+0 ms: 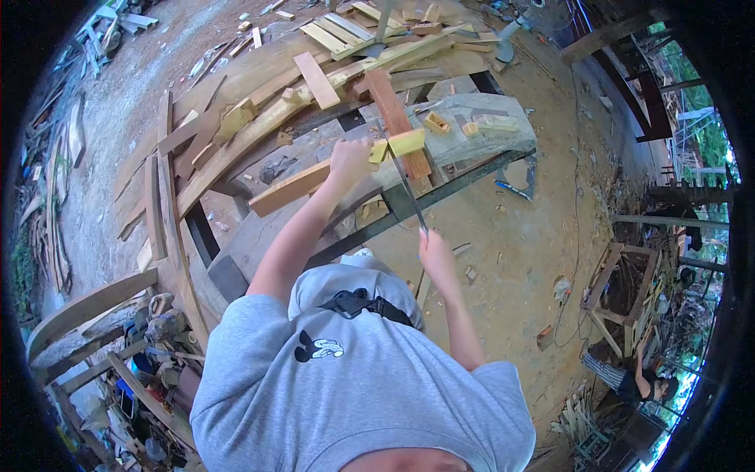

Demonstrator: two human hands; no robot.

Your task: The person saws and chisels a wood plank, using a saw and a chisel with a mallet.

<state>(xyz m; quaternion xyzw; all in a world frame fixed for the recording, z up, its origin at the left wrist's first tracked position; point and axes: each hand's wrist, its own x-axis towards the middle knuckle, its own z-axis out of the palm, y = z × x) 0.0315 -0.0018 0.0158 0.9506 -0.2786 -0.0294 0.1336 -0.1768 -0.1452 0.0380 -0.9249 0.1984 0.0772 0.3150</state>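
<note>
My left hand [351, 157] is closed on the left end of a small yellow wood piece [406, 144] above the workbench [495, 130]. A long, thin dark tool [408, 193], seemingly a saw, crosses the yellow piece near my left fingers. Its lower end is in my right hand [435, 250], which is closed round it over the bench's near edge. Under the yellow piece lies a reddish-brown block [389, 106]. An orange-brown board [289, 189] runs from beside my left hand down to the left.
Planks and offcuts [338, 35] are stacked beyond the bench, with a long curved board [252, 130] along its far side. Small yellow blocks [436, 122] lie on the bench. A wooden frame [621, 283] stands at the right, near another person [641, 384].
</note>
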